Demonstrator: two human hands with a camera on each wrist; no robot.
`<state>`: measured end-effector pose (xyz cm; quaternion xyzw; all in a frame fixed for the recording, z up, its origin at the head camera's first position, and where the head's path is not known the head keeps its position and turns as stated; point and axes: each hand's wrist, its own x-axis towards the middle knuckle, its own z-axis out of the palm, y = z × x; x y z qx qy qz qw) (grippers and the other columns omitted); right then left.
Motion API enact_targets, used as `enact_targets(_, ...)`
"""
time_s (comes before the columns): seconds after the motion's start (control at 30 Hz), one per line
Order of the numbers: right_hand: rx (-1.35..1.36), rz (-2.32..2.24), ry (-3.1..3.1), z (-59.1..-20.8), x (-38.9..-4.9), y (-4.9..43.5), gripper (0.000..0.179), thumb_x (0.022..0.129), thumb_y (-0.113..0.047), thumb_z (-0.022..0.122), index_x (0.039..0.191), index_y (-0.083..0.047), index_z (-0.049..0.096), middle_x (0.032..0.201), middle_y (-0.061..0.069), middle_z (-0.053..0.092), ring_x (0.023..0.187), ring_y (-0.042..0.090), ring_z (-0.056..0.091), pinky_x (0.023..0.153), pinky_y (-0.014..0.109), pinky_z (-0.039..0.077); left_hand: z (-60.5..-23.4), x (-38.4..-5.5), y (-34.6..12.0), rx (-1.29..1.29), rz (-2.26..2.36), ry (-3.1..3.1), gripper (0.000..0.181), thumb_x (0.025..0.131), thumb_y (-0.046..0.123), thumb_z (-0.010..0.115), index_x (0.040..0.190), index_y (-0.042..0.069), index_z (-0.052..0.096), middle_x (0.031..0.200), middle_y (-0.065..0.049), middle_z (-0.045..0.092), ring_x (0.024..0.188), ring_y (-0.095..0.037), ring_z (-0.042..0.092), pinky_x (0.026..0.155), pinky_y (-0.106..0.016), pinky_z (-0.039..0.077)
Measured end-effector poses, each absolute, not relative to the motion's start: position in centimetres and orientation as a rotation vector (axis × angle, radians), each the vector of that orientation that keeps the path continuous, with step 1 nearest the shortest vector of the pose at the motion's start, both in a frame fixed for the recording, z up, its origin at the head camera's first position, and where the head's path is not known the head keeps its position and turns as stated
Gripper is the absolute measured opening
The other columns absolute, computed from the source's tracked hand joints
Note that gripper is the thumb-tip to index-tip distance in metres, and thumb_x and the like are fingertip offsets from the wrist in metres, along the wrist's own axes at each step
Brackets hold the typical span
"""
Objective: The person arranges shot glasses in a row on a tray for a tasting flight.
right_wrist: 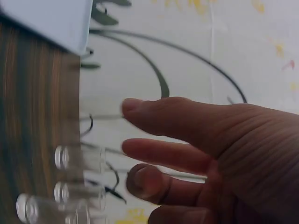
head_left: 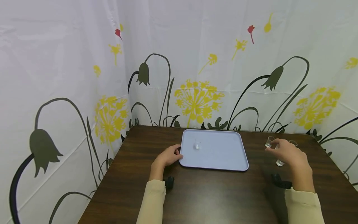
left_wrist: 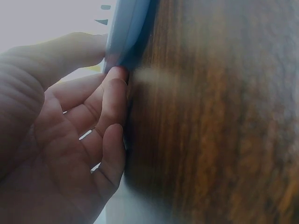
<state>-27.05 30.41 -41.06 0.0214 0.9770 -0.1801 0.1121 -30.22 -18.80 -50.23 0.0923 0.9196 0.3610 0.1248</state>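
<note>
A pale blue-lavender tray (head_left: 221,152) lies on the dark wooden table, with one small clear shot glass (head_left: 197,145) on its left part. At the tray's left edge, my left hand (head_left: 168,155) pinches the rim between thumb and fingers; the left wrist view shows the thumb (left_wrist: 79,49) on the rim's upper side. My right hand (head_left: 291,152) hovers at the right over several clear shot glasses, partly covering them in the head view. One shot glass (head_left: 269,142) stands just past its fingertips. In the right wrist view, its loosely bent fingers hold nothing, and glasses (right_wrist: 79,157) stand below them.
The brown wooden table (head_left: 218,196) reaches back to a white curtain (head_left: 179,40) printed with flowers. Dark wrist-camera mounts (head_left: 169,183) sit at both wrists, below the beige sleeves (head_left: 152,199).
</note>
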Motion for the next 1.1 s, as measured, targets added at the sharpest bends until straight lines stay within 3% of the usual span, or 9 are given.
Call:
enact_targets(0.1,0.094,-0.534,2.841,-41.1,-26.9,31.6,0.078,0.102,-0.057,0.063,0.151,0.002,0.05,0.133,0.035,0.062,0.1,0.046,0.069,0.078,0.069,0.049,-50.1,-30.3,-18.8,0.27,1.05,2.681,0.061,0.101,0.016,0.072,0.155,-0.002,0.051,0.094,-0.004,0.062,0.079,-0.015,0.053,0.074,-0.03,0.042)
enact_targets(0.27,0.192,-0.516,2.841,-41.3,-26.6,33.2,0.08,0.102,-0.059,0.061,0.154,0.0,0.047,0.147,0.041,0.051,0.12,0.063,0.057,0.082,0.072,0.046,-49.9,-30.3,-18.8,0.279,1.053,2.674,0.061,0.102,0.016,0.071,0.156,-0.002,0.05,0.095,-0.004,0.061,0.079,-0.015,0.052,0.074,-0.03,0.042)
enact_targets(0.37,0.24,-0.506,2.827,-41.7,-26.6,33.9,0.079,0.102,-0.057,0.063,0.154,0.0,0.046,0.15,0.043,0.046,0.123,0.066,0.054,0.084,0.074,0.045,-49.9,-30.3,-18.8,0.28,1.047,2.67,0.061,0.102,0.016,0.07,0.156,-0.002,0.05,0.095,-0.003,0.061,0.079,-0.015,0.052,0.074,-0.03,0.041)
enact_targets(0.67,0.313,-0.501,2.823,-42.8,-27.0,34.5,0.08,0.101,-0.052,0.064,0.154,0.003,0.042,0.152,0.045,0.041,0.125,0.067,0.05,0.09,0.077,0.044,-50.0,-30.2,-18.8,0.287,1.062,2.661,0.061,0.102,0.016,0.07,0.156,-0.003,0.05,0.095,-0.004,0.06,0.077,-0.015,0.051,0.072,-0.03,0.041)
enact_targets(1.1,0.321,-0.537,2.793,-43.8,-27.2,35.1,0.088,0.098,-0.064,0.065,0.151,0.004,0.047,0.146,0.045,0.045,0.123,0.066,0.052,0.09,0.076,0.043,-50.3,-30.3,-18.9,0.277,1.05,2.666,0.06,0.102,0.016,0.07,0.156,-0.002,0.05,0.093,-0.003,0.06,0.078,-0.015,0.051,0.073,-0.03,0.041)
